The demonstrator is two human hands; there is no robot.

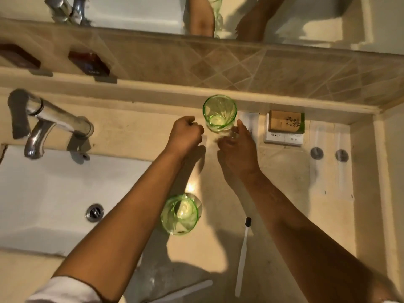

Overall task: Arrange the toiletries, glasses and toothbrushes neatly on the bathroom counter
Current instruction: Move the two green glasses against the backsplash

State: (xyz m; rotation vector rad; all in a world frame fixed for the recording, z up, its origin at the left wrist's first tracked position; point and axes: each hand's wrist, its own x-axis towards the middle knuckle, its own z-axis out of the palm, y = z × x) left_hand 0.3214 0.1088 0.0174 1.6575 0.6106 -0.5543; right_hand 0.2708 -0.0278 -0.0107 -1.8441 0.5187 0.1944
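A green glass [219, 113] stands upright at the back of the counter [284, 182], against the wall ledge. My right hand [237, 147] wraps its thumb and fingers around the base of this glass. Just left of the glass, my left hand [187, 133] is curled into a fist with nothing visible in it. A second green glass [180, 214] stands nearer to me, between my forearms. A white toothbrush with black bristles [242, 256] lies to the right of it. Another white toothbrush [185, 289] lies near the bottom edge, partly in shadow.
A stack of hotel toiletry boxes [284, 127] sits at the back right, with a white packet [249, 119] beside it. Two small clear bottles with grey caps [317, 153] are further right. The sink basin [54, 193] and faucet [43, 123] fill the left. Wall dispensers [89, 63] hang above.
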